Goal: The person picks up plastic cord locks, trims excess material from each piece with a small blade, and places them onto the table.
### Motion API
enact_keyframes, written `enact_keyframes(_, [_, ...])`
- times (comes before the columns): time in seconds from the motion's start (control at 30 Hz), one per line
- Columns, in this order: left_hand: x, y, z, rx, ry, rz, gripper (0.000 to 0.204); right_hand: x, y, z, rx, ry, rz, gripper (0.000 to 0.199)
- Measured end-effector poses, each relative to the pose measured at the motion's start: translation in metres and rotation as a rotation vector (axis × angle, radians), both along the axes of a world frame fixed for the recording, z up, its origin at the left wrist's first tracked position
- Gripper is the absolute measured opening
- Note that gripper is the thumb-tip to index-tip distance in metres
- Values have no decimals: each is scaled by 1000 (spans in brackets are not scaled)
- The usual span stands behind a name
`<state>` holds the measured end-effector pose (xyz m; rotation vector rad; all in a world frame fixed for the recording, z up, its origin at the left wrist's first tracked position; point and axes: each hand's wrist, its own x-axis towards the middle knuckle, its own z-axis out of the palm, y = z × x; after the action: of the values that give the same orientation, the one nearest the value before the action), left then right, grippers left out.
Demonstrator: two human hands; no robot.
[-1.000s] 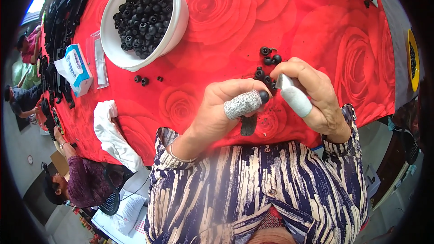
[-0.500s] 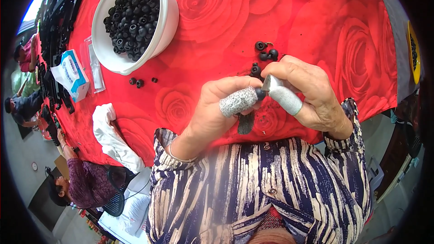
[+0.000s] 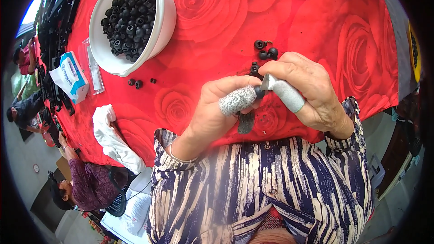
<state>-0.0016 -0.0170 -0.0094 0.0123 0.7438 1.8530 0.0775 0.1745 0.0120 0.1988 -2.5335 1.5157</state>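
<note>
Between our two hands we hold a small black rubber piece (image 3: 259, 91), pinched above the red rose-patterned counter (image 3: 316, 13). Our left hand (image 3: 217, 108), its thumb in a grey knitted cot (image 3: 238, 100), closes its fingers on that piece; our right hand (image 3: 303, 88), with a grey cot on the forefinger, grips a small metal blade (image 3: 266, 82) touching it. We judge this a trimming step, and the next move calls for a steady, short stroke. A few loose black pieces (image 3: 263, 53) lie just beyond the hands, and a white bowl (image 3: 160, 27) full of them stands further off to the left. The piece's shape and the blade's edge are mostly hidden by the fingers.
</note>
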Motion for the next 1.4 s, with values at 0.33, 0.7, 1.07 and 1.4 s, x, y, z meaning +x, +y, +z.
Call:
enact_keyframes(0.33, [6, -2, -3, -33, -108, 56, 28, -2, -4, -6, 40, 50, 4, 25])
enact_keyframes(0.7, [-2, -2, -2, -42, -100, 22, 27, 0, -1, -3, 5, 102, -84, 32])
enact_keyframes(1.07, [5, 1, -4, -64, -191, 12, 27, -1, -13, -13, 188, 334, -112, 41])
enact_keyframes(1.4, [6, -3, 16, -169, 27, 76, 20, -2, -15, -11, 234, 583, -23, 38])
